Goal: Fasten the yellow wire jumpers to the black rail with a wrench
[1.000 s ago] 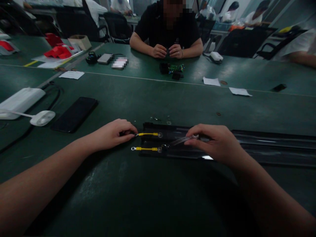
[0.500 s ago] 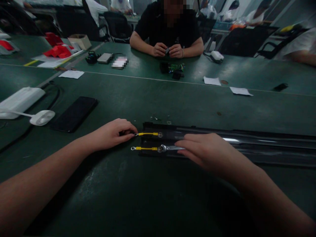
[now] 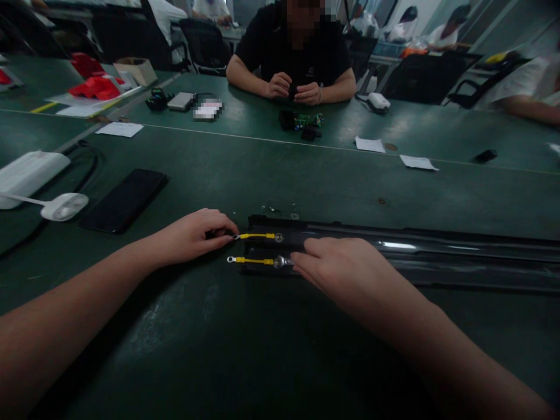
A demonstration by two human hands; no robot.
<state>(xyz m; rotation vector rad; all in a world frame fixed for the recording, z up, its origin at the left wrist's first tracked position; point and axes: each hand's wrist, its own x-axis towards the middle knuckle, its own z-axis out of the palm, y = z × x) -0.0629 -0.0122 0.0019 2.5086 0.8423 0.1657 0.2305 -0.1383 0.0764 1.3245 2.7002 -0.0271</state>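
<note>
A long black rail (image 3: 437, 256) lies across the green table (image 3: 280, 175) in front of me. Two short yellow wires with ring terminals stick out of its left end: the upper wire (image 3: 256, 236) and the lower wire (image 3: 251, 261). My left hand (image 3: 192, 236) is closed, pinching the outer ring of the upper wire. My right hand (image 3: 341, 271) lies over a small metal wrench (image 3: 283, 262), fingers pressed along its handle. Only the wrench head shows, seated on the fastener at the lower wire's inner end.
A black phone (image 3: 125, 199) lies at the left, beside a white device (image 3: 61, 206) and a white box (image 3: 26, 172) with cables. Across the table a seated person's hands (image 3: 293, 90) work over small black and green parts (image 3: 304, 122). Paper slips (image 3: 396, 153) lie at the far right.
My right hand came down and slid left along the rail, bringing the wrench flat with its head onto the lower wire's fastener. My left hand stayed on the upper wire.
</note>
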